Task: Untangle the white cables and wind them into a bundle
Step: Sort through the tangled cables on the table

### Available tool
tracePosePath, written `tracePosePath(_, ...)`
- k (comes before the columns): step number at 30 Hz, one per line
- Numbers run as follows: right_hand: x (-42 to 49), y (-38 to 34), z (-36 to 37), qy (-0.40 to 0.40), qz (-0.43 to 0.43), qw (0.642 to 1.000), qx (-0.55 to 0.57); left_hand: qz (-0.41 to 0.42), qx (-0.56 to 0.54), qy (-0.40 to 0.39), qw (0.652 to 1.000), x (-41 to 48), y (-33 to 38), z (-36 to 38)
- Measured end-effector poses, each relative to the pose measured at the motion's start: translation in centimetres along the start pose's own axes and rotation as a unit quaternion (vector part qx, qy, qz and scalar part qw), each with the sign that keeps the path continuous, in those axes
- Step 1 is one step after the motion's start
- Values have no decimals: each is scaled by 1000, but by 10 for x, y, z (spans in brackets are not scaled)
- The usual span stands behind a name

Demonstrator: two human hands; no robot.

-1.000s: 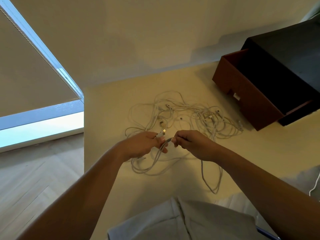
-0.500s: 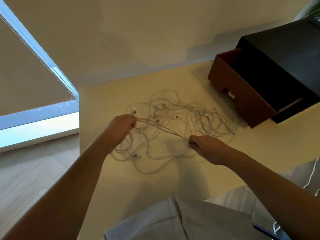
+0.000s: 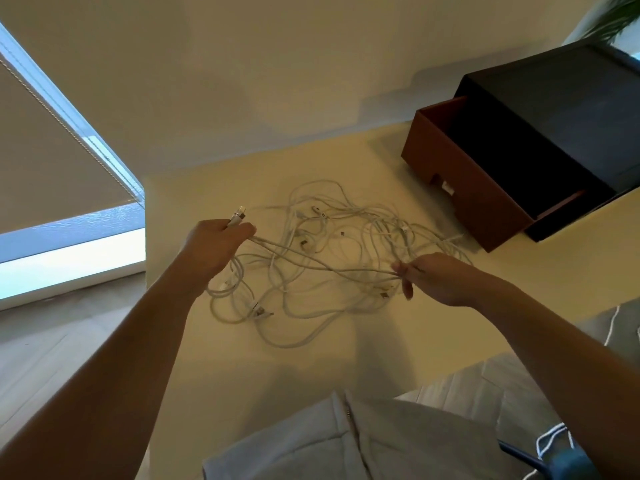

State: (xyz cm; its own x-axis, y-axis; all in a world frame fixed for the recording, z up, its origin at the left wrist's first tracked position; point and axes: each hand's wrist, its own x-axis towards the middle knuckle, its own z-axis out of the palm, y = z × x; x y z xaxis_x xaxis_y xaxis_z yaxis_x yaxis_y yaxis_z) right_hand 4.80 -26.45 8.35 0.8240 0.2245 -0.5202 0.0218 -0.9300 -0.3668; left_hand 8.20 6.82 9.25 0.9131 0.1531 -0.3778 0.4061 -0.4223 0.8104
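A loose tangle of white cables (image 3: 332, 237) lies spread on the cream table (image 3: 311, 344), with several plugs showing among the loops. My left hand (image 3: 214, 245) grips one cable just behind its plug (image 3: 238, 216), which sticks up past my fingers. My right hand (image 3: 433, 277) pinches the same cable further along, at the right side of the tangle. Between the two hands that cable runs fairly taut (image 3: 311, 263) above the other loops. More loops hang below both hands onto the table.
A dark cabinet (image 3: 568, 109) with an open brown drawer (image 3: 467, 188) stands at the back right of the table. The table's left edge (image 3: 145, 258) drops to a wooden floor beside a window. Grey clothing (image 3: 346, 441) fills the bottom of the view.
My hands have moved apart, left hand to the left and right hand to the right, drawing the held cable out straighter across the tangle. The plug end now stands clear of my left hand.
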Motion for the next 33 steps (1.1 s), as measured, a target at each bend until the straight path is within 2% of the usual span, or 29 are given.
tracePosePath(3, 2, 2, 5, -94, 34, 995, -17, -7, 39, 6, 999, -1, -3, 3)
tracePosePath(5, 2, 6, 15, -116, 41, 992, -39, -7, 67, 24, 997, -2, -5, 3)
tracePosePath(7, 5, 16, 28, -58, 13, 994, -92, -9, 84, 42, 996, -2, -8, 0)
tracePosePath(9, 8, 29, 39, 65, -36, 990, -121, -6, 90, 51, 995, -2, -11, -3)
tracePosePath(11, 10, 37, 47, 196, -77, 964, -164, 1, 91, 47, 995, -3, -12, -4)
tracePosePath(12, 12, 40, 50, 242, -72, 950, -183, 3, 92, 41, 995, -4, -13, -4)
tracePosePath(14, 15, 42, 50, 267, -19, 944, -194, 6, 95, 29, 995, -5, -15, -1)
tracePosePath(16, 22, 44, 47, 228, 36, 955, -185, 9, 98, 24, 995, -6, -15, 1)
tracePosePath(18, 34, 47, 46, 202, 54, 969, -130, 11, 104, 21, 994, -6, -13, 3)
tracePosePath(20, 45, 42, 44, 219, 56, 974, -7, 13, 109, 18, 994, -6, -13, 4)
tracePosePath(22, 55, 34, 41, 218, 84, 966, 109, 15, 116, 17, 993, -6, -13, 4)
tracePosePath(25, 67, 26, 38, 208, 114, 953, 187, 16, 121, 16, 992, -7, -12, 4)
tracePosePath(29, 73, 25, 29, 289, 134, 910, 265, 18, 118, 18, 993, -6, -14, 3)
tracePosePath(33, 72, 32, 13, 331, 128, 840, 410, 19, 119, 38, 992, -3, -18, 0)
